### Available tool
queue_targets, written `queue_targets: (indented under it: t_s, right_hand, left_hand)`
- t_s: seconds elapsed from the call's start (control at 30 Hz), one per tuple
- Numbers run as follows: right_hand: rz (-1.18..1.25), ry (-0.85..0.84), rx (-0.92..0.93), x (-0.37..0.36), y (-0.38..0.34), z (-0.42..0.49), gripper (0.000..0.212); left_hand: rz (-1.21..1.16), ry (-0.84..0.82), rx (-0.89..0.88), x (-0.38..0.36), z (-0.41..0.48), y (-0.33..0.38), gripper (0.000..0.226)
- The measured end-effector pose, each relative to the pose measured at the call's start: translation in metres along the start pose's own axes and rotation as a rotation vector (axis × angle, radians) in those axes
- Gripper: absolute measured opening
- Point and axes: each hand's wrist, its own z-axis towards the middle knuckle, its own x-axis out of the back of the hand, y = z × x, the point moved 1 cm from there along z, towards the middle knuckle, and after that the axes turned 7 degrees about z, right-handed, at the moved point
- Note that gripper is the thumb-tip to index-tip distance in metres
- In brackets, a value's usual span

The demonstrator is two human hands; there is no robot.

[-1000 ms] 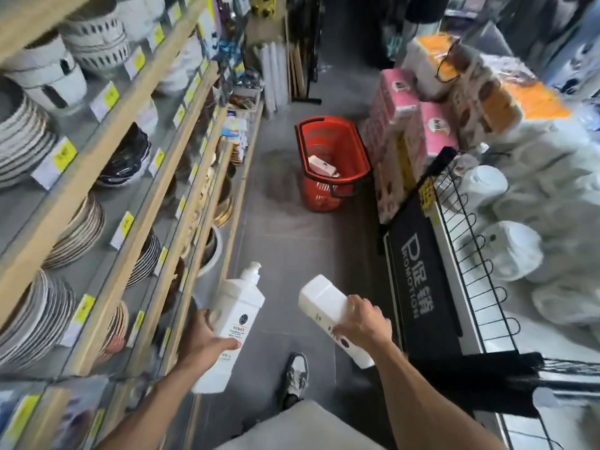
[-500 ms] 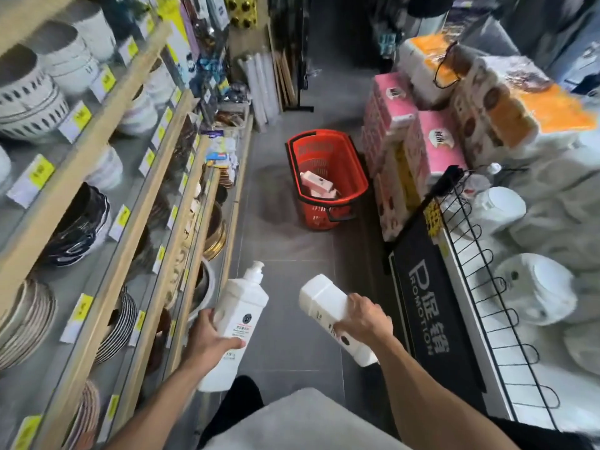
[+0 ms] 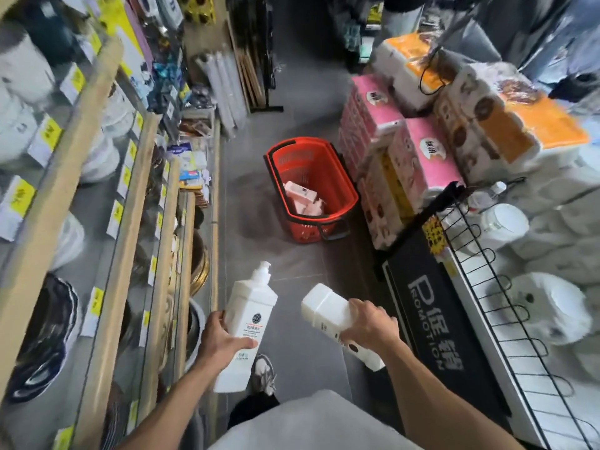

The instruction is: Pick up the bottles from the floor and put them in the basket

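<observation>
Grey floor point(image 3: 292, 271) of a narrow shop aisle is seen, and a red basket point(image 3: 305, 230) is set on it, well ahead of the person. Several pale bottles point(image 3: 302, 198) are laid inside the basket. Nearer than the basket and to its left, a white pump bottle point(image 3: 250, 306) is gripped around its lower body by the left hand point(image 3: 220, 342), with the pump head pointed up towards the basket. Nearer than the basket and slightly to its right, a second white bottle point(image 3: 324, 311) is clasped from above by the right hand point(image 3: 370, 323), its fingers wrapped over the middle; the bottle is tilted, with one end raised towards the basket. The two bottles are held apart, neither touching the basket. Left of the basket, wooden shelves point(image 3: 130, 203) are stacked with bowls and plates. Just right of the basket, pink and orange paper packs point(image 3: 422, 157) are piled. A shoe point(image 3: 264, 375) is visible below the pump bottle.
</observation>
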Motion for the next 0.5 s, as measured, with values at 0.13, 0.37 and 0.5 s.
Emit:
queue_targets:
  t_s: [0.13,0.37,0.5]
  right_hand:
    - [0.011,0.041,-0.029,0.012,-0.022,0.02,0.061]
    - [-0.002,0.051,-0.054,0.027,-0.044,0.061,0.054]
    - [0.003,-0.012,-0.057,0.03,-0.057,0.097,0.048]
  left_hand:
    - [0.049,0.028,-0.011,0.027,0.043,0.022,0.089]
    - [0.011,0.053,-0.037,0.048,0.101,0.07,0.083]
    - [0.035,-0.007,-0.034,0.051,0.13,0.095,0.081]
